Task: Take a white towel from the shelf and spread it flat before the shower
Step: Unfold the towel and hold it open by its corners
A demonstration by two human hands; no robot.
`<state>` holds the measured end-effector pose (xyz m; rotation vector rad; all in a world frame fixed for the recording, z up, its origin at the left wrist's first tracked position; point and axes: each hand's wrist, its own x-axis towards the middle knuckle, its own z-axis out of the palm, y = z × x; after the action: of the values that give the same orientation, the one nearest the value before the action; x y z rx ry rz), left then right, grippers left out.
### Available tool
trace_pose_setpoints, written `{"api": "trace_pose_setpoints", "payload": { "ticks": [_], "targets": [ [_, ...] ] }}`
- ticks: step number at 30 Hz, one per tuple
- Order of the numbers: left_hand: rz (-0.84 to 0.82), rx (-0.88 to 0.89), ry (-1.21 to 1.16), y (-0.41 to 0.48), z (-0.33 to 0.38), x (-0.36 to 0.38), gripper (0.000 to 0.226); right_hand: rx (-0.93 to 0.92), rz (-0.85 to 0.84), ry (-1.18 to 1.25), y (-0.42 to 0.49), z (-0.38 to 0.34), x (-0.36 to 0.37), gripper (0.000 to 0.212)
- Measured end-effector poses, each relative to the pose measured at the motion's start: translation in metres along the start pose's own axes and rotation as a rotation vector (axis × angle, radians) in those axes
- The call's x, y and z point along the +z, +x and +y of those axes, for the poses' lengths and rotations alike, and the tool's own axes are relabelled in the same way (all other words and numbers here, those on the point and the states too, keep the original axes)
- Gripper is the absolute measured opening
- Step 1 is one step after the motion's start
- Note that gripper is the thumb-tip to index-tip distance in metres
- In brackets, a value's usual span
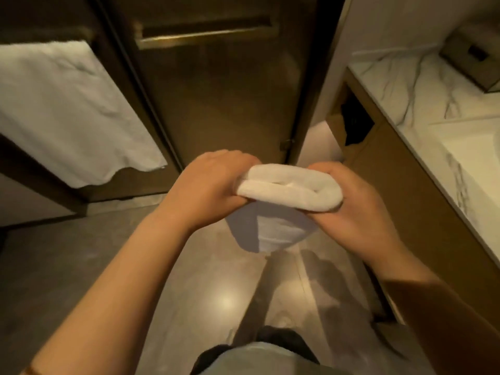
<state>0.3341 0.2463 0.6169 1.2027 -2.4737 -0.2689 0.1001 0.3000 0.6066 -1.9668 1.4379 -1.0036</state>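
Note:
A folded white towel (286,189) is held in the air at the middle of the view, above the floor. My left hand (208,185) grips its left end and my right hand (351,209) grips its right end. A loose flap of the towel hangs down below my hands. The dark glass shower door (221,104) with its brass handle bar (205,36) stands straight ahead, shut.
Another white towel (62,109) hangs on the left. A marble vanity counter (422,93) with a wooden cabinet and an open shelf (354,123) runs along the right. The glossy grey floor (81,266) lies below, with my legs at the bottom.

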Motion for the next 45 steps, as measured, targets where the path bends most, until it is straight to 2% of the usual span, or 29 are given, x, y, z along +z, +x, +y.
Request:
{"api": "trace_pose_setpoints", "payload": {
  "ticks": [8, 11, 17, 21, 28, 32, 34, 37, 45],
  "targets": [
    [0.081, -0.141, -0.162, -0.161, 0.006, -0.073, 0.043, -0.05, 0.111, 0.005, -0.093, -0.127, 0.053, 0.033],
    [0.139, -0.115, -0.196, -0.223, 0.014, -0.093, 0.039, -0.024, 0.122, 0.001, -0.142, -0.167, 0.082, 0.038],
    [0.167, -0.065, -0.189, -0.313, 0.059, -0.129, 0.036, -0.014, 0.006, -0.294, -0.218, -0.233, 0.103, 0.054],
    [0.18, -0.012, -0.16, -0.355, 0.095, -0.141, 0.038, -0.019, -0.011, -0.324, -0.261, -0.264, 0.111, 0.056],
    [0.326, -0.094, -0.252, -0.421, 0.152, -0.136, 0.059, -0.216, 0.134, -0.344, -0.326, -0.293, 0.097, 0.044],
    [0.344, -0.27, -0.474, -0.454, 0.189, -0.111, 0.076, -0.204, 0.122, -0.315, -0.37, -0.29, 0.076, 0.041],
    [0.331, -0.305, -0.528, -0.466, 0.209, -0.101, 0.071, -0.176, 0.073, -0.31, -0.393, -0.287, 0.064, 0.042],
    [0.405, -0.286, -0.534, -0.477, 0.241, -0.096, 0.051, -0.14, 0.045, -0.297, -0.422, -0.287, 0.047, 0.043],
    [0.53, -0.222, -0.522, -0.491, 0.274, -0.116, 0.035, -0.14, 0.153, -0.255, -0.446, -0.309, 0.036, 0.041]
  ]
}}
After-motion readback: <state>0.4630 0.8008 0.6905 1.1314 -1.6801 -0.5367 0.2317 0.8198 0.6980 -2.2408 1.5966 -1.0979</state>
